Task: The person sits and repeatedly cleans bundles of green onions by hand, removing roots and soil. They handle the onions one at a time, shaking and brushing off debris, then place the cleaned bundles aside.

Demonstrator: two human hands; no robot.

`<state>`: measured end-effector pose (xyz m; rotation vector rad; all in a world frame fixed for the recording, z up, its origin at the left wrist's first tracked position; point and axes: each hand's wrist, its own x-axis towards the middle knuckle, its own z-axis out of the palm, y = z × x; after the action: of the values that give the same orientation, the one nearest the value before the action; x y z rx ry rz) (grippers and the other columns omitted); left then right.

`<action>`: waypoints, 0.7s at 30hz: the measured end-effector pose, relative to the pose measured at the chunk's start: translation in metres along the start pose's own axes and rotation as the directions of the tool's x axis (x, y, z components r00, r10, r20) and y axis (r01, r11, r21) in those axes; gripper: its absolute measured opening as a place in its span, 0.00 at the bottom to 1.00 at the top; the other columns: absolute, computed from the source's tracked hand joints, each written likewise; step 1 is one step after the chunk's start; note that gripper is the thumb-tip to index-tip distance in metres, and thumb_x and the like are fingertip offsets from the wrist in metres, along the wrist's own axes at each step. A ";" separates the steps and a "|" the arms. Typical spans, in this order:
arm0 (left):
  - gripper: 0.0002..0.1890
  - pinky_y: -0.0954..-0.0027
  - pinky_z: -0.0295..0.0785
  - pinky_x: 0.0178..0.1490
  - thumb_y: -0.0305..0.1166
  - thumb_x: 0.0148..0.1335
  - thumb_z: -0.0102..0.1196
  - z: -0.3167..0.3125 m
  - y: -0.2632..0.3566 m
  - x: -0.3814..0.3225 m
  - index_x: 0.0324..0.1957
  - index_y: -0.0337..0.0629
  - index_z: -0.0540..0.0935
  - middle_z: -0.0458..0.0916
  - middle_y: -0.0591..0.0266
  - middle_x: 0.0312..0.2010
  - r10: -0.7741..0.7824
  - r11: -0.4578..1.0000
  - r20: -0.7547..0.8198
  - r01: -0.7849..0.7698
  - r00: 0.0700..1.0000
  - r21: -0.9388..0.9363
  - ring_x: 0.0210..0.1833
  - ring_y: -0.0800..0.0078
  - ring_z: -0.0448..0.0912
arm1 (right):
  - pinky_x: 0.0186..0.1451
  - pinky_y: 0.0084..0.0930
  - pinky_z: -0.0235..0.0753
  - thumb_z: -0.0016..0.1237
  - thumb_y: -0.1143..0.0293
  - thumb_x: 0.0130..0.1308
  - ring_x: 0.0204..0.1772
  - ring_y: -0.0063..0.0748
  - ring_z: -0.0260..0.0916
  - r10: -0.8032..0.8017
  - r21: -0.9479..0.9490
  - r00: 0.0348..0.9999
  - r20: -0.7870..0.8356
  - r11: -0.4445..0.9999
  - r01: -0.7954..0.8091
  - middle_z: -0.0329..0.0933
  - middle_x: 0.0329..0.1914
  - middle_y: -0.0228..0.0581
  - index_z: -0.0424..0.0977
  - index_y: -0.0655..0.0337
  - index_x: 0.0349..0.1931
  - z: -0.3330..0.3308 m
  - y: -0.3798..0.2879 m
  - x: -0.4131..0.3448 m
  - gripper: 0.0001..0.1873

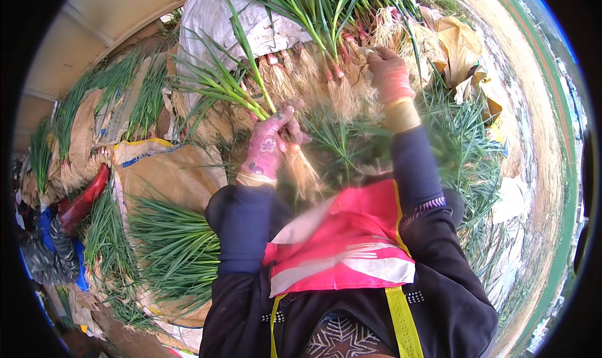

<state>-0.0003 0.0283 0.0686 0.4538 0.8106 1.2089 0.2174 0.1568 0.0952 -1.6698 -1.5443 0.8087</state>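
My left hand (269,144), in a pink flowered glove, grips a few young garlic or onion plants (241,97). Their green leaves fan up and to the left, and a pale root tuft (301,167) hangs below my fingers. My right hand (389,73), in a faded pink-orange glove, is at the root ends of a heap of similar plants (341,69). Its fingers are curled by a small whitish bit (366,52); whether they hold it is unclear. A white woven sack (225,26) lies partly over the heap, whose reddish-white bulbs and stringy roots face me.
Loose green leaves (475,146) litter the ground at right. A leafy bunch (178,245) lies on a tan sack (164,167) at left. Further left are more bundles (146,104) and another person's red boot (84,198). A red-pink apron (338,245) covers my lap.
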 end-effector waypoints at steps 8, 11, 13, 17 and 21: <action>0.16 0.72 0.72 0.27 0.37 0.61 0.48 -0.003 0.001 0.001 0.46 0.36 0.76 0.72 0.69 0.15 -0.068 0.998 -0.012 0.068 0.998 -0.005 0.14 0.77 0.70 | 0.12 0.17 0.55 0.55 0.62 0.55 0.10 0.17 0.57 0.025 0.433 0.967 0.252 0.891 -0.136 0.66 0.12 0.28 0.79 0.57 0.31 0.013 -0.019 0.033 0.10; 0.14 0.71 0.73 0.28 0.36 0.61 0.50 -0.005 0.001 0.001 0.45 0.38 0.76 0.74 0.71 0.17 -0.048 0.999 0.023 0.049 0.999 -0.019 0.15 0.78 0.71 | 0.21 0.12 0.64 0.44 0.60 0.62 0.16 0.19 0.65 -0.301 0.720 0.949 0.097 0.680 0.142 0.68 0.13 0.30 0.77 0.60 0.30 -0.018 -0.033 0.057 0.14; 0.13 0.71 0.73 0.28 0.36 0.60 0.51 -0.005 -0.001 0.001 0.43 0.39 0.76 0.75 0.71 0.18 -0.039 0.999 -0.039 0.039 0.998 -0.006 0.16 0.79 0.72 | 0.24 0.18 0.69 0.44 0.61 0.62 0.21 0.23 0.69 -0.717 0.147 0.696 -0.036 0.685 0.714 0.71 0.18 0.32 0.76 0.63 0.32 -0.023 -0.042 0.078 0.14; 0.11 0.75 0.71 0.21 0.36 0.59 0.54 -0.004 -0.003 0.001 0.40 0.40 0.76 0.78 0.68 0.28 -0.034 0.993 -0.061 0.027 0.998 -0.111 0.22 0.79 0.76 | 0.19 0.19 0.68 0.46 0.62 0.63 0.16 0.23 0.66 -0.280 0.730 0.953 0.115 0.674 0.110 0.74 0.21 0.33 0.75 0.66 0.35 -0.046 -0.035 0.078 0.14; 0.10 0.76 0.70 0.21 0.33 0.60 0.53 -0.006 -0.002 0.006 0.41 0.38 0.76 0.78 0.65 0.29 0.031 0.998 0.066 -0.028 0.997 -0.052 0.27 0.75 0.78 | 0.12 0.14 0.59 0.40 0.66 0.66 0.14 0.21 0.65 -0.378 0.006 0.923 -0.073 0.925 0.379 0.72 0.17 0.33 0.72 0.65 0.30 -0.035 -0.027 0.031 0.12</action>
<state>-0.0028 0.0324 0.0609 0.4636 0.7162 1.2328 0.2340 0.1857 0.1373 -1.3084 -1.7297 0.5505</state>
